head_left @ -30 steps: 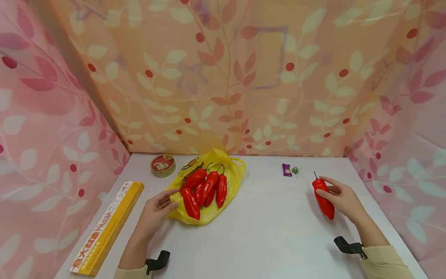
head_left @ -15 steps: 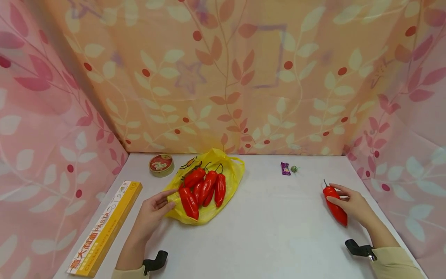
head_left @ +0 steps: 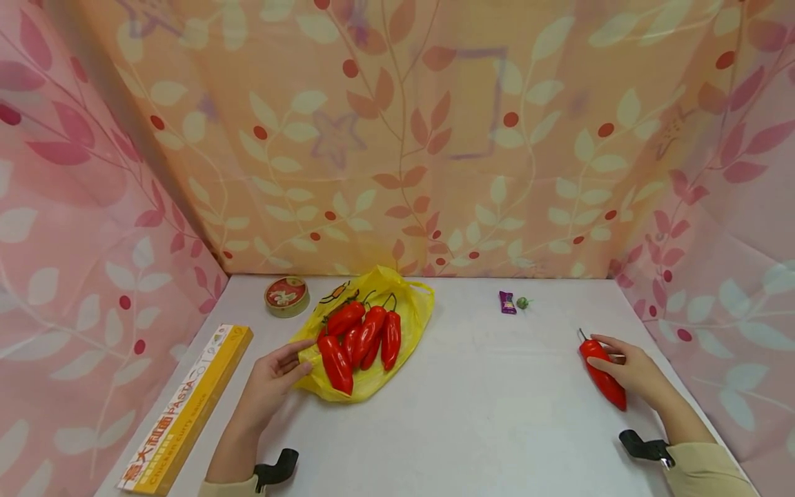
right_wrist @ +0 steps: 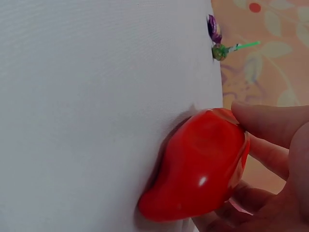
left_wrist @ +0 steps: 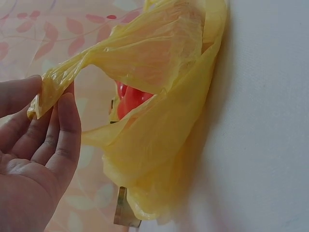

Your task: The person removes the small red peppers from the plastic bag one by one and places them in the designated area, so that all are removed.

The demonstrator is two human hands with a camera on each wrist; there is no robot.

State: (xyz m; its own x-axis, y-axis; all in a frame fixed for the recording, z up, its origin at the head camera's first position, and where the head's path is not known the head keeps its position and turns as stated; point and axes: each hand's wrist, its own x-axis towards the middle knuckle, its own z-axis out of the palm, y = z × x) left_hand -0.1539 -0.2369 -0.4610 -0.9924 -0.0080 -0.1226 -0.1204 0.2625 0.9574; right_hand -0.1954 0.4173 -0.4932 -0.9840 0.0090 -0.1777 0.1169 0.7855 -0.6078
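Left hand: The person's left hand (head_left: 273,376) pinches the near left edge of a yellow plastic bag (head_left: 417,314), the film drawn up into a fold between thumb and fingers.
Right hand: At the far side of the table, the right hand (head_left: 636,373) grips 1 red pepper (head_left: 604,379), thumb on the near side, fingers beyond.
Held pepper: It slants on the right of the white table (head_left: 484,393), well apart from the bag, stem pointing to the back and tip toward the person. In the right wrist view it sits close against the tabletop; whether it touches cannot be told.
Bagged peppers: At least 5 glossy red peppers (head_left: 373,335) lie heaped in the bag, several with dark stems pointing to the back.
Round tin: A tin with a red lid (head_left: 287,297) stands just beside the bag, at its back left.
Pasta box: A long yellow and white box (head_left: 186,411) printed "PASTA" lies at an angle along the left side of the table.
Back of table: A purple-wrapped sweet (head_left: 507,302) lies just beside a small green ball (head_left: 523,303); a green stick shows at the ball in the right wrist view.
Sleeves: Beige cuffs (head_left: 704,469) end near black wrist mounts (head_left: 277,468), 1 on each arm.
Backdrop: Leaf-patterned cloth (head_left: 404,159), orange behind and pink at both sides, encloses the table.
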